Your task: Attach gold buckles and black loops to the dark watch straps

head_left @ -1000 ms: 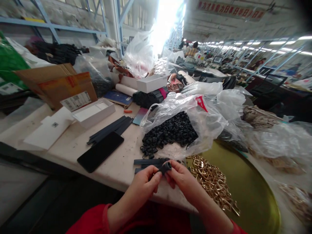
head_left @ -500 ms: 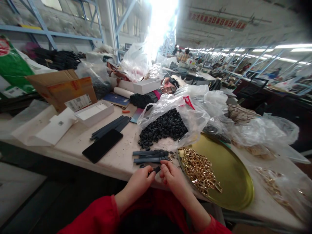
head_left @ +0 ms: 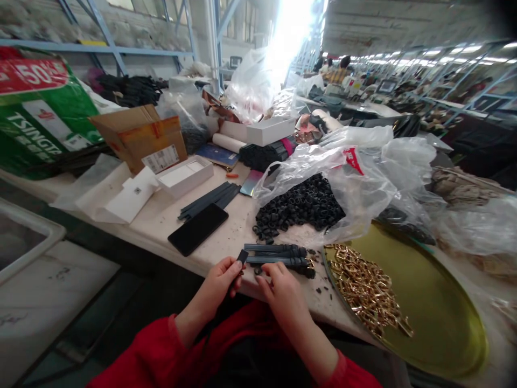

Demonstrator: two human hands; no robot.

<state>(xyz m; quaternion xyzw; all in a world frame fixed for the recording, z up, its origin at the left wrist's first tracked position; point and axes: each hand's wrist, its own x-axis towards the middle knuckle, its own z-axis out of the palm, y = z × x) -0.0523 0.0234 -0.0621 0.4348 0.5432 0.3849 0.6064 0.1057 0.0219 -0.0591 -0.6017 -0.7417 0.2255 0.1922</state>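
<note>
My left hand [head_left: 221, 279] is closed on a narrow black strap [head_left: 243, 256], whose flat end sticks up past the thumb; the rest is mostly hidden by the hand. My right hand [head_left: 283, 293] is at the table's front edge, thumb and forefinger apart beside a small black loop [head_left: 258, 271]. Whether the fingers touch that loop is unclear. Just beyond the hands lie several black straps [head_left: 274, 252] side by side, with gold buckles [head_left: 311, 264] at their right ends. Behind them, many black loops [head_left: 299, 207] spill from a clear plastic bag [head_left: 363, 188].
To the right, a gold round tray [head_left: 440, 302] carries a heap of gold buckles [head_left: 363, 285]. A black phone [head_left: 197, 229] lies left, near more dark strips [head_left: 210, 199]. Farther back are a white box [head_left: 186, 176] and a cardboard box [head_left: 141, 137].
The view has swung left. My hands have parted: the left keeps the strap and has tilted its end upward, while the right has come off it toward the small loop on the table.
</note>
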